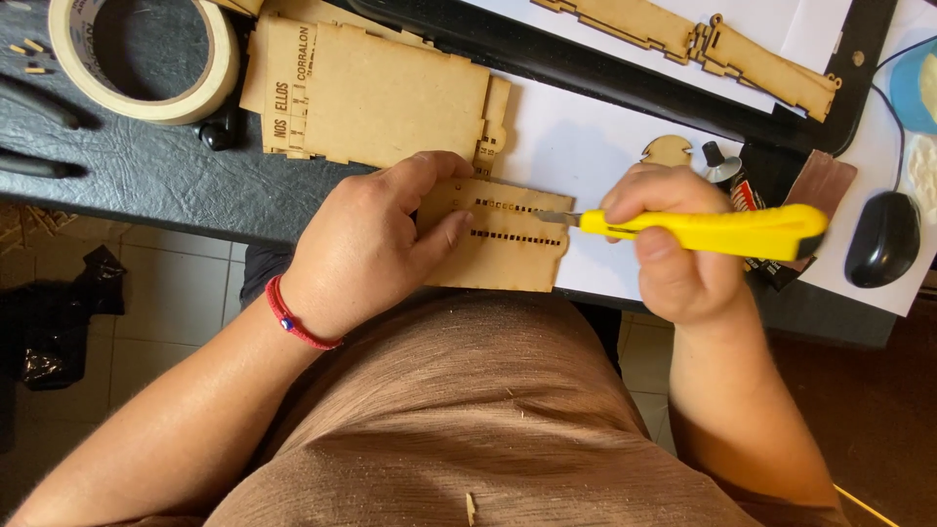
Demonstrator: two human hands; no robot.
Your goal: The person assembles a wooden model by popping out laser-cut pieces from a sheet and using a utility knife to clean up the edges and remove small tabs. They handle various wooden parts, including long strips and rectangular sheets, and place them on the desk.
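A thin laser-cut wooden panel [508,256] with two rows of small slots lies at the near edge of the dark desk [146,176]. My left hand [366,244] presses down on its left part, thumb and fingers spread over the wood. My right hand [673,249] grips a yellow utility knife [703,230], whose blade tip touches the upper slot row at the panel's right end. A red cord bracelet circles my left wrist.
A stack of larger cut wooden panels [376,93] lies behind the left hand. A masking tape roll [146,59] sits at back left, a black mouse [881,239] at right, a glue tube [737,181] and white paper [586,146] behind the knife. More wooden parts [703,44] lie at top.
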